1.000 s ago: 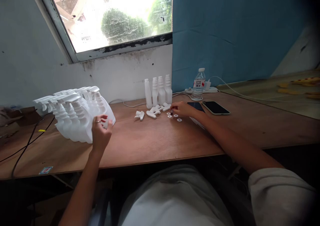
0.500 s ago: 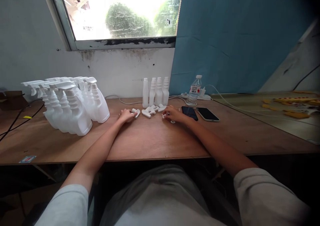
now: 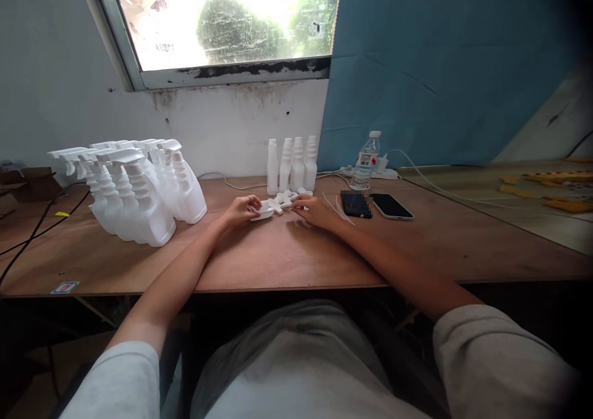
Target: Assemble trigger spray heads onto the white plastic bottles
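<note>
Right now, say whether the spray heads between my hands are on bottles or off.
Off: the spray heads lie on the table, no bottle attached.

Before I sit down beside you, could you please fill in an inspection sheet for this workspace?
Surface: brown wooden table, with a sticker near its front edge.
Job's things: spray bottles with heads fitted grouped at left; four headless bottles upright near the wall; loose white spray heads before them.
Clutter: two phones and a water bottle at right.
Left hand: holding a white spray head.
Right hand: beside the loose heads; whether it holds anything is unclear.
Cables: black cables crossing at left; white cable at right.
Surroundings: window ahead, blue sheet on the right.
</note>
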The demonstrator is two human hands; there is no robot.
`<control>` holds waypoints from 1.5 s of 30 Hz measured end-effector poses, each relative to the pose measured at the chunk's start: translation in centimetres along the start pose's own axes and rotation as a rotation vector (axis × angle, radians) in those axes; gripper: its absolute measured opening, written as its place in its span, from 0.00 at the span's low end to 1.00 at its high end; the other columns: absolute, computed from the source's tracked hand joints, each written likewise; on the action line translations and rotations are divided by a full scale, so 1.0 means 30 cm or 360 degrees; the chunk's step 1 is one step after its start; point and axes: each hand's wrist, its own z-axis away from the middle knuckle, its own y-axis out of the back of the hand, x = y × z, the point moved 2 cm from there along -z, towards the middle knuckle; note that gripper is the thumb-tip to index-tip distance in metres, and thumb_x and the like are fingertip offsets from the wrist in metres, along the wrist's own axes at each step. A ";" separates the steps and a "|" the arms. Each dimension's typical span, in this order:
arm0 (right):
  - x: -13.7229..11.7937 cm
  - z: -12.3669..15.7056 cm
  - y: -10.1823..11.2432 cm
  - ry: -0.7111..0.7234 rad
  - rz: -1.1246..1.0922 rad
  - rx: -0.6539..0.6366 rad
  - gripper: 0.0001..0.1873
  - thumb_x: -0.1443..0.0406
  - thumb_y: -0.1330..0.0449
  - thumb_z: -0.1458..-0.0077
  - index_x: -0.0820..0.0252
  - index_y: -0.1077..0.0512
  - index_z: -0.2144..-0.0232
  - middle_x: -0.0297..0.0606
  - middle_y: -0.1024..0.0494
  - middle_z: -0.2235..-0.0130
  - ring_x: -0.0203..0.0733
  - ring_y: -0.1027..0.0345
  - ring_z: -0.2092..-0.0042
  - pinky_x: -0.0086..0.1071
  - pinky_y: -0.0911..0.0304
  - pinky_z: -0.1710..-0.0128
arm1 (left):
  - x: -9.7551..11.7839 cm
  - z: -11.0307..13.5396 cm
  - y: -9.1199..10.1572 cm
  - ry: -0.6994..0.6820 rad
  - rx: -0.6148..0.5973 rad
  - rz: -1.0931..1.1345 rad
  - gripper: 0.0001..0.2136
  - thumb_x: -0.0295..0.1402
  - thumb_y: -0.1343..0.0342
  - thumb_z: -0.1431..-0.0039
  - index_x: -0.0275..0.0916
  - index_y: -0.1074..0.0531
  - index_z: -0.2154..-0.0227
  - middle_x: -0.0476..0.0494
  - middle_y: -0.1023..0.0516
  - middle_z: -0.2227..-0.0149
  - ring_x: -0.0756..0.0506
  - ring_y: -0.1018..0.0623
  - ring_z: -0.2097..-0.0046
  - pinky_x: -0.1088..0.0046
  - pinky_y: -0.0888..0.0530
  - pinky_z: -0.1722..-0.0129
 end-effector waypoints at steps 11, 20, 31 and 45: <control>-0.128 -0.014 0.002 0.0187 -0.0041 0.0177 0.15 0.61 0.49 0.37 0.53 0.23 0.57 0.42 0.26 0.60 0.42 0.31 0.58 0.37 0.33 0.57 | 0.050 0.002 -0.098 -0.0241 -0.0200 0.0028 0.21 0.34 0.37 0.55 0.39 0.35 0.56 0.48 0.26 0.66 0.48 0.25 0.63 0.73 0.28 0.64; -0.112 -0.006 -0.041 0.0264 -0.0170 -0.0093 0.18 0.64 0.51 0.37 0.56 0.30 0.48 0.43 0.28 0.55 0.40 0.32 0.59 0.35 0.34 0.58 | 0.058 0.008 -0.094 -0.0251 -0.0176 -0.0017 0.20 0.34 0.38 0.54 0.39 0.35 0.57 0.47 0.25 0.65 0.49 0.25 0.63 0.75 0.29 0.66; -0.130 -0.003 -0.013 0.0229 -0.0022 -0.0121 0.09 0.65 0.49 0.39 0.58 0.30 0.60 0.41 0.28 0.61 0.38 0.34 0.64 0.32 0.36 0.62 | 0.108 0.034 -0.094 -0.0410 -0.0271 -0.0261 0.18 0.30 0.44 0.50 0.39 0.31 0.54 0.44 0.29 0.57 0.51 0.29 0.67 0.73 0.29 0.65; -0.162 -0.019 -0.024 0.0282 0.0203 -0.0108 0.06 0.68 0.45 0.43 0.58 0.29 0.65 0.42 0.26 0.63 0.46 0.34 0.58 0.38 0.37 0.58 | 0.095 0.010 -0.125 -0.0226 -0.0055 -0.0132 0.15 0.42 0.39 0.50 0.37 0.30 0.65 0.48 0.27 0.69 0.50 0.28 0.68 0.74 0.29 0.66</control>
